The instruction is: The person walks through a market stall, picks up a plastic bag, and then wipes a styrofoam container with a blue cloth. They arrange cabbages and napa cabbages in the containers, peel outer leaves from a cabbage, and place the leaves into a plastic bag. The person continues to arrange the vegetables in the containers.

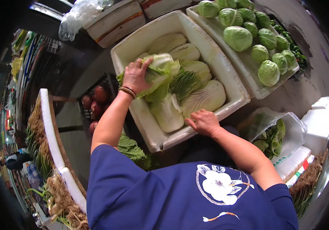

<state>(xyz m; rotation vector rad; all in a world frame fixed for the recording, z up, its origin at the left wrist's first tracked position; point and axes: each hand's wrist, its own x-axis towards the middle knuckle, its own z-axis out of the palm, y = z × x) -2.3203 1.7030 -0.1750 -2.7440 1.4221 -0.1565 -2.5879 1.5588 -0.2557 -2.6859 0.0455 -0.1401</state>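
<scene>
Several napa cabbages (206,96) lie in a deep white foam box (227,67) before me. My left hand (137,75), with bracelets at the wrist, is on a leafy napa cabbage (164,67) at the box's left side, fingers spread over its outer leaves. Part of that cabbage is hidden under the hand. My right hand (203,122) is at the near edge of the box, its fingers curled beside the large cabbage at the front. Whether it pinches anything there cannot be made out. Another napa cabbage (167,115) lies between the two hands.
Round green cabbages (237,38) sit on a white foam tray (257,86) at the upper right. A black crate holds dark red vegetables (97,110) at the left. Leafy greens stand in a clear plastic bag (295,129) at the right. Rooted green onions (39,143) lie along the left.
</scene>
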